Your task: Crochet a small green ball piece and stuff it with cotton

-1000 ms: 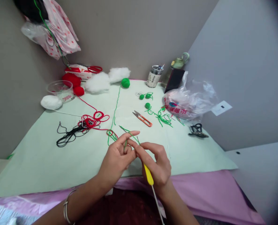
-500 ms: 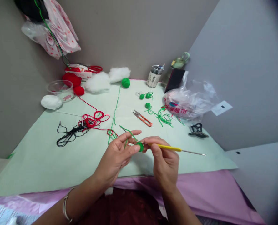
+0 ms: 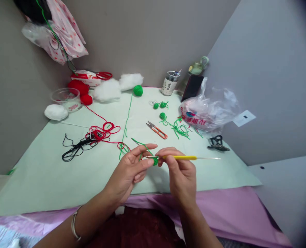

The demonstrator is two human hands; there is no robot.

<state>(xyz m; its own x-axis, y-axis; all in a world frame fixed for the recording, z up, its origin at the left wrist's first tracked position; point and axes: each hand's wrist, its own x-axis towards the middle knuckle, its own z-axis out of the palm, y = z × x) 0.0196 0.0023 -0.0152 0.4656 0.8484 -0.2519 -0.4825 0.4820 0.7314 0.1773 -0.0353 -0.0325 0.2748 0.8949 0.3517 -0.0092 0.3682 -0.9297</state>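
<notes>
A: Hands first, left to right. What's the count?

B: Left hand (image 3: 127, 174), lower centre of frame. Grip: thumb and fingers pinching a small green yarn piece (image 3: 155, 161), which sits between the two hands. Green strand (image 3: 144, 143) runs over the raised index finger. Right hand (image 3: 182, 174), just right of it: grip closed round a yellow-handled hook (image 3: 183, 157), metal tip pointing left across the piece. Through a stitch or not: too small to tell.

A: Handling, in your judgement?

B: Piece: very light, soft, easily squashed; loops may pull loose if tugged. Best pinched at its edge, near the tip. Strand: limp, liable to snag. Hook: light, stiff, handle probably smooth; hold by the yellow part, not the thin metal.

A: Surface?

B: Desk (image 3: 72, 187) under a pale green cover. Left to right: white yarn ball (image 3: 56, 112) at left; black yarn (image 3: 76, 148), loose; red yarn (image 3: 98, 133) tangled against it; green yarn ball (image 3: 138, 90), upper centre; orange-handled snips (image 3: 156, 130), mid-frame, apart from both hands; plastic bag (image 3: 209, 110), right; black clip (image 3: 218, 143) below that.

A: Room?

B: Spotted pink cloth (image 3: 67, 38) hanging upper left. Grey wall (image 3: 142, 38) across the top, meeting a paler panel (image 3: 266, 86) on the right. Purple cloth (image 3: 227, 206), lower right, below the desk's near edge.
</notes>
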